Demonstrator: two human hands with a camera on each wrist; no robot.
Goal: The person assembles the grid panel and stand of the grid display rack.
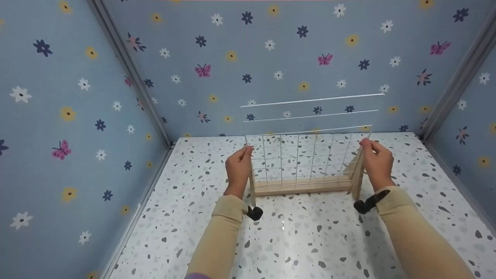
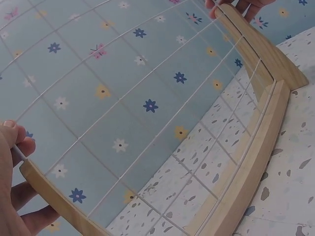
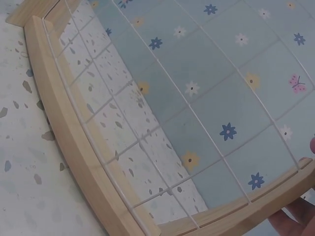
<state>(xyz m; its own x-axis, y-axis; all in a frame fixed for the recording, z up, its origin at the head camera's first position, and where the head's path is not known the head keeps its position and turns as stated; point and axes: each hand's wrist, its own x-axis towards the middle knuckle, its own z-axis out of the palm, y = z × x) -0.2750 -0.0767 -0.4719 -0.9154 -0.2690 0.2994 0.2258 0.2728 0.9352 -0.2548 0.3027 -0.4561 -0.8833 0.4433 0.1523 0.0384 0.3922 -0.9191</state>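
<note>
A white wire grid panel (image 1: pixel 312 99) stands upright in a light wooden stand, its lower edge along the base bar (image 1: pixel 304 190). At the panel's left edge, my left hand (image 1: pixel 238 166) pinches the wire just at the top of the left wooden side piece (image 2: pixel 59 199). Opposite it, my right hand (image 1: pixel 379 162) pinches the right edge at the top of the right side piece (image 1: pixel 358 176). In the left wrist view, other fingers of the left hand (image 2: pixel 7 182) lie behind the wood. Only some fingers of the right hand (image 3: pixel 293 221) show in the right wrist view.
The stand rests on a white speckled tabletop (image 1: pixel 193 217). Blue flower-patterned walls (image 1: pixel 271 58) close off the back and both sides, with grey metal strips (image 1: pixel 128 66) at the corners. Dark wrist cameras (image 1: pixel 366 204) sit at the cuffs.
</note>
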